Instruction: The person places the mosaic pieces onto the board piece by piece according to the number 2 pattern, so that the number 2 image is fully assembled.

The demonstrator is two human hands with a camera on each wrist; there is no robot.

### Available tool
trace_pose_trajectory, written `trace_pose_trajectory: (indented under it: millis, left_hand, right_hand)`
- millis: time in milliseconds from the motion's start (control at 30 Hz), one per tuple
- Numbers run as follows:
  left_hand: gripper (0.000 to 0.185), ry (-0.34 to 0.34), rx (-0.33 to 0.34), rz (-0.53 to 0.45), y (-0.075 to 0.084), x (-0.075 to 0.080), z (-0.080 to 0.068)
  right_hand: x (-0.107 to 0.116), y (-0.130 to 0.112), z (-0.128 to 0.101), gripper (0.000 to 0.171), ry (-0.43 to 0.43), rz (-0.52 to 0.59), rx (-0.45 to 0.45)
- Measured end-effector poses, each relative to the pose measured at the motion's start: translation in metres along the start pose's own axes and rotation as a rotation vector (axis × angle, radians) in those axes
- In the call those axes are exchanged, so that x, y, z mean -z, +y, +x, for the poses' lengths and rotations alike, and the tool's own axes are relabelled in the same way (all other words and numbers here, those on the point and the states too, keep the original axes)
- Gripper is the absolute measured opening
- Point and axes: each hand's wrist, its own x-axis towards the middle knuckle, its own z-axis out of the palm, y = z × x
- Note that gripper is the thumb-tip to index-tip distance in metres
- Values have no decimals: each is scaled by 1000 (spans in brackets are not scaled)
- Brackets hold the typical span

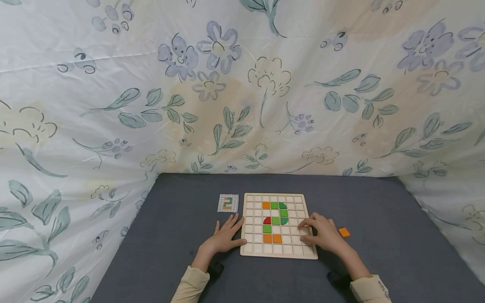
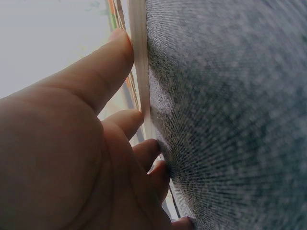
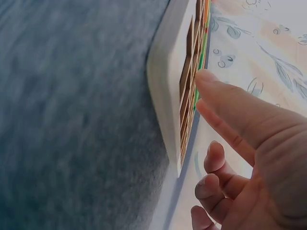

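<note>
A wooden grid board [image 1: 295, 248] lies on the dark cloth, its cells partly filled. Orange squares [image 1: 277, 238], green squares [image 1: 267, 229], green rounded pieces [image 1: 283, 221] and one red rounded piece [image 1: 267, 220] form a shape like a 2. My left hand [image 1: 223, 237] rests at the board's left edge, fingers spread, thumb and index fingertip touching the rim. Over the right-hand cells is my right hand [image 1: 322, 232], thumb and index finger extended and apart, the other fingers bent. I see nothing between them. A loose orange square tile [image 1: 344, 232] lies just right of that hand.
A small printed card [image 1: 228, 203] with a gridded 2 pattern lies left of the board's far corner. Grey cloth [image 1: 182, 210] covers the table. Floral fabric [image 1: 227, 126] hangs behind the table and along its sides.
</note>
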Motion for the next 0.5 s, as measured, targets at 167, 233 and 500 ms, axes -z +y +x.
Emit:
trace_pose_trajectory:
  millis: [167, 233, 500]
  left_hand:
    - [76, -1, -2, -5, 1, 0, 0]
    - [75, -1, -4, -8, 1, 0, 0]
    - [75, 2, -7, -8, 2, 0, -1]
  right_hand:
    - [4, 7, -3, 27, -21, 9, -26]
    - [5, 10, -4, 27, -24, 21, -35]
    - [12, 18, -9, 29, -18, -8, -66]
